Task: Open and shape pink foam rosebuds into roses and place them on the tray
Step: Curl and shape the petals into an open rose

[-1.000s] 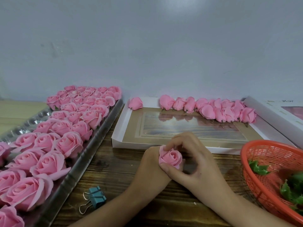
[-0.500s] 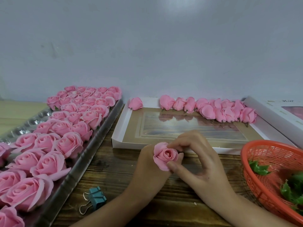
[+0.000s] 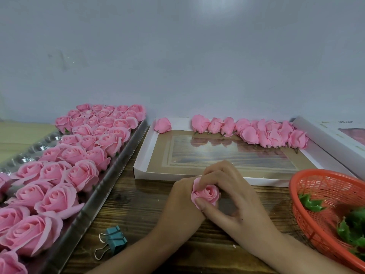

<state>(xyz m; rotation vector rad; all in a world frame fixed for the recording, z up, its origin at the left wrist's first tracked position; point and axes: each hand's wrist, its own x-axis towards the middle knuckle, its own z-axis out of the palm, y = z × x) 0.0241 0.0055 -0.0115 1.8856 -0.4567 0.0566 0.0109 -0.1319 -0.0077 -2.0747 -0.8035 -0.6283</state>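
Near centre, the left hand [image 3: 181, 196] grips the rosebud [image 3: 207, 193] by its base while the right hand [image 3: 237, 196] pinches outer petals, best curled outward gently, untorn, before going to the left tray [image 3: 98, 196].

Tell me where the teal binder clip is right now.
In the head view, the binder clip lies on the wooden table, lower left, between the silver tray rim and the left forearm.
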